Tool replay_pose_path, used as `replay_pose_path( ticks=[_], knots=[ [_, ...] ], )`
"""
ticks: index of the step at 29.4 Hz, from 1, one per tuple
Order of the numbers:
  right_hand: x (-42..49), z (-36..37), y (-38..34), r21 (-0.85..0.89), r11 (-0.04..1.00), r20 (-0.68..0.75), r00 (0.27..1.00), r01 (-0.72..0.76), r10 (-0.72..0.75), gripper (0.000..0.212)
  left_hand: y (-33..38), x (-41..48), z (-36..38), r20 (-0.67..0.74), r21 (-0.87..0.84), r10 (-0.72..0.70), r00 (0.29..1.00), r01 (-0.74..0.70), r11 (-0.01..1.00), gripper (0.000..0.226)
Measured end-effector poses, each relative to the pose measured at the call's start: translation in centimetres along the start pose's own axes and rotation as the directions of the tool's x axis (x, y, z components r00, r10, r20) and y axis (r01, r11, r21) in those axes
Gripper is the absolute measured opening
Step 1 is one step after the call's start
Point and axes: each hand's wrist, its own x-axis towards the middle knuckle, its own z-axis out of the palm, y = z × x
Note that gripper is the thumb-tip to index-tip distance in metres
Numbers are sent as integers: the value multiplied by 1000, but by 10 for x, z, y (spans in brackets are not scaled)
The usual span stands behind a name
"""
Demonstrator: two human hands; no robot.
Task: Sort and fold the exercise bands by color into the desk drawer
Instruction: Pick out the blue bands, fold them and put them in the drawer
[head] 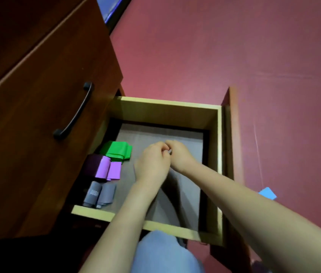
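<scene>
grey band (172, 181) held over open drawer (165, 108)

left hand (151, 164) and right hand (179, 156) meet, pinching the band's top edge; it hangs between the forearms. a green stack (117, 151), purple stack (106, 170) and grey stack (99, 195) line the drawer's left side.

Green bands (118, 151), lilac-and-dark-purple bands (106, 170), grey bands (100, 195) with white lettering; pale wood drawer (219, 154) with grey liner; reddish-brown cabinet (37, 95), black handle (73, 113); maroon floor (234, 46).

open drawer (219, 154) (pale wood) – green bands (117, 151), purple bands (107, 170), grey bands (100, 195) inside.
</scene>
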Motion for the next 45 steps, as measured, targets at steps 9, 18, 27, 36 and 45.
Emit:
replay_pose_path(
  ticks=[9, 18, 27, 36, 45],
  knots=[
    [-124, -110, 56, -75, 972, -268, 935, 222, -234, 24, 108, -65, 31, 36, -127, 311, 950, -304, 944, 16],
    [-194, -144, 229, 70, 968, -294, 922, -242, 252, 35, 179, -75, 132, 353, -39, 352, 867, -362, 931, 19],
    [-226, -102, 389, 181, 846, -239, 812, -501, 532, 32, 151, -59, 305, 716, -66, 14, 698, 48, 997, 29],
    [-189, -31, 494, 257, 773, -209, 748, -579, 630, 31, 101, -36, 437, 639, 42, 72, 766, -128, 991, 30],
    [-145, 8, 532, 128, 834, -246, 798, -537, 551, 28, 85, -38, 496, 653, 90, 370, 661, -553, 829, 55]
  ],
)
